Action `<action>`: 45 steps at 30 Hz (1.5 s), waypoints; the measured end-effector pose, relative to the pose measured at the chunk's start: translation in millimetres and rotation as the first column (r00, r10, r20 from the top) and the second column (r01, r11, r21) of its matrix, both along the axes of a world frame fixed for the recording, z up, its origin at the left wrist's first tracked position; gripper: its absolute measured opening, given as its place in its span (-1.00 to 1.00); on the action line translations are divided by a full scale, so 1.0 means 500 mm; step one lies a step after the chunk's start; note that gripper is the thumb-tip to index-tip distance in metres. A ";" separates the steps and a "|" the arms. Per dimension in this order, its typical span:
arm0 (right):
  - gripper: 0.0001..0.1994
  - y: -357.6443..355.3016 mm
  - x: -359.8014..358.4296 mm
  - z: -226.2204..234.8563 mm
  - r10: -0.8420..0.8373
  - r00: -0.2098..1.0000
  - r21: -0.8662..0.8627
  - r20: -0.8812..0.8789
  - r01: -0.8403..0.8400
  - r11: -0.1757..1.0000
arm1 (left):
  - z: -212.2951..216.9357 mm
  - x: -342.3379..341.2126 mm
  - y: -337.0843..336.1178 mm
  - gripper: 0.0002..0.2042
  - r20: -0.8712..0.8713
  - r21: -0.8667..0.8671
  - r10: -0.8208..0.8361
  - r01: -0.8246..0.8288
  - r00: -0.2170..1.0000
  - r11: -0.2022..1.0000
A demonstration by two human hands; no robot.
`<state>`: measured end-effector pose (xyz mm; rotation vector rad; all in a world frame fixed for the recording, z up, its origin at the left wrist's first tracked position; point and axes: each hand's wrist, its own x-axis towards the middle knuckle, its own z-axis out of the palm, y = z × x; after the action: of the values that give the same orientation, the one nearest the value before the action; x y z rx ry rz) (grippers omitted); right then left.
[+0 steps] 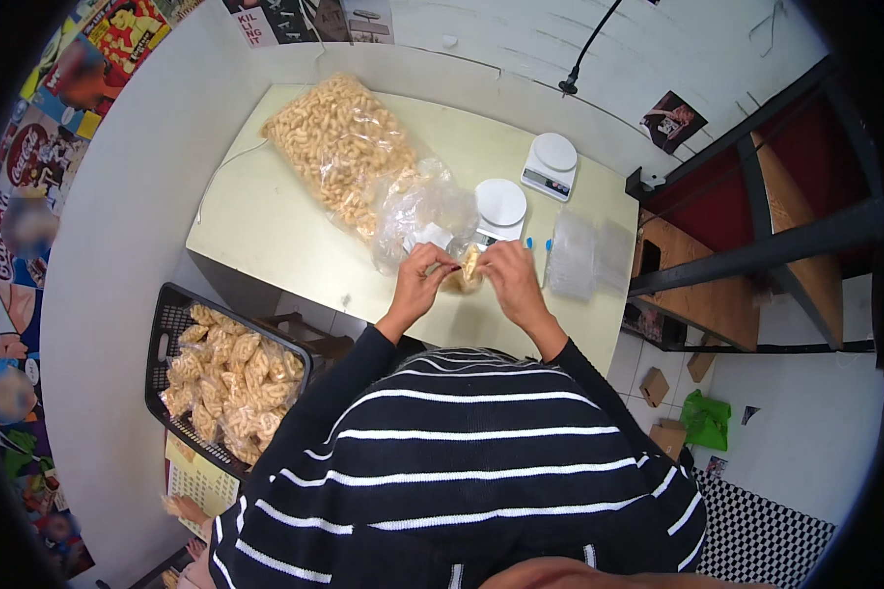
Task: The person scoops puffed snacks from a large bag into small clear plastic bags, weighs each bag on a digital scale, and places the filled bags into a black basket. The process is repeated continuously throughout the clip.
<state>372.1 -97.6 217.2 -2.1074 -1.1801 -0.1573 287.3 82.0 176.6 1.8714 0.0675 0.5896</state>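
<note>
Over the near edge of the pale table, a small clear bag of puffed snacks is held upright between my hands. My left hand pinches the bag's left side near the top. On the opposite side, the fingers of my right hand are closed on the bag's upper edge. Just beyond them stands a white kitchen scale. A large clear sack of curled puffed snacks lies at the back left, its crumpled open end reaching toward my hands.
A second white scale sits at the back right. Flat clear plastic bags lie right of my hands, beside blue-tipped items. At lower left, a black crate holds many filled bags. Another person's hand shows below it.
</note>
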 end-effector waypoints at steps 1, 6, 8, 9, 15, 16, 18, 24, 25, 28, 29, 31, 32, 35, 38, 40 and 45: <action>-0.94 0.001 -0.006 0.003 0.089 0.996 -0.020 0.006 -0.088 0.996 | -0.011 -0.003 0.002 -0.96 -0.003 -0.032 0.053 -0.054 0.999 0.998; -0.94 -0.003 0.018 0.009 -0.056 0.998 0.075 -0.029 0.058 0.996 | 0.001 0.003 0.017 -0.92 -0.016 -0.067 0.085 -0.086 0.996 0.994; -0.94 -0.002 0.002 0.009 0.043 0.999 0.039 -0.008 -0.043 0.998 | 0.002 0.005 0.027 -0.93 0.020 -0.116 0.142 -0.139 0.990 0.983; -0.94 0.001 -0.004 0.012 0.093 0.996 0.023 0.001 -0.093 0.995 | 0.000 0.003 0.031 -0.94 0.004 -0.110 0.118 -0.117 0.993 0.987; -0.94 0.002 0.006 0.018 -0.003 0.988 0.055 -0.154 0.011 0.998 | -0.021 -0.014 0.038 -0.97 -0.116 -0.283 0.071 -0.101 0.991 0.954; -0.93 0.002 0.005 0.005 0.009 0.975 0.102 -0.221 0.014 0.995 | -0.027 -0.018 0.043 -0.91 -0.100 -0.345 0.014 -0.048 0.995 0.937; -0.92 0.003 0.002 0.009 0.034 0.934 0.147 -0.356 0.020 0.989 | -0.021 -0.021 0.036 -0.79 -0.051 -0.476 -0.093 0.057 0.994 0.878; -0.88 0.008 0.002 0.007 0.096 0.857 0.166 -0.506 -0.012 0.986 | 0.009 -0.039 0.017 -0.40 -0.163 -0.602 -0.364 0.200 0.917 0.773; -0.88 0.012 0.002 0.008 0.105 0.852 0.159 -0.512 -0.026 0.987 | 0.004 -0.041 0.020 -0.39 -0.197 -0.585 -0.389 0.210 0.900 0.783; -0.88 0.019 0.013 -0.006 0.099 0.875 0.121 -0.474 -0.047 0.991 | -0.018 -0.044 0.025 -0.44 -0.285 -0.561 -0.359 0.149 0.889 0.814; -0.88 0.025 0.016 -0.007 0.095 0.887 0.108 -0.451 -0.051 0.993 | -0.023 -0.046 0.025 -0.47 -0.320 -0.515 -0.353 0.151 0.879 0.844; -0.87 0.041 0.017 -0.010 0.125 0.907 0.018 -0.403 -0.129 0.991 | -0.034 -0.053 0.026 -0.52 -0.388 -0.417 -0.331 0.157 0.860 0.895; -0.86 0.050 0.017 -0.008 0.144 0.915 -0.028 -0.377 -0.166 0.986 | -0.036 -0.055 0.025 -0.53 -0.396 -0.388 -0.320 0.159 0.860 0.908; -0.84 0.072 0.014 -0.023 0.184 0.893 -0.124 -0.411 -0.255 0.959 | -0.041 -0.061 0.026 -0.56 -0.414 -0.328 -0.292 0.158 0.862 0.931; -0.84 0.099 0.026 -0.053 0.270 0.825 -0.093 -0.496 -0.360 0.928 | -0.049 -0.074 0.038 -0.56 -0.444 -0.317 -0.281 0.144 0.851 0.937; -0.81 0.114 0.035 -0.077 0.291 0.807 -0.083 -0.513 -0.385 0.919 | -0.062 -0.083 0.048 -0.54 -0.498 -0.294 -0.268 0.130 0.825 0.947; -0.74 0.171 0.064 -0.111 -0.026 0.640 -0.120 -0.768 -0.104 0.987 | -0.099 -0.112 0.062 -0.50 -0.503 -0.524 -0.274 -0.037 0.820 0.851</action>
<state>403.9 -12.2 161.9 -1.9235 -0.7031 0.8228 231.3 112.9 127.2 1.4416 0.4497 -0.1032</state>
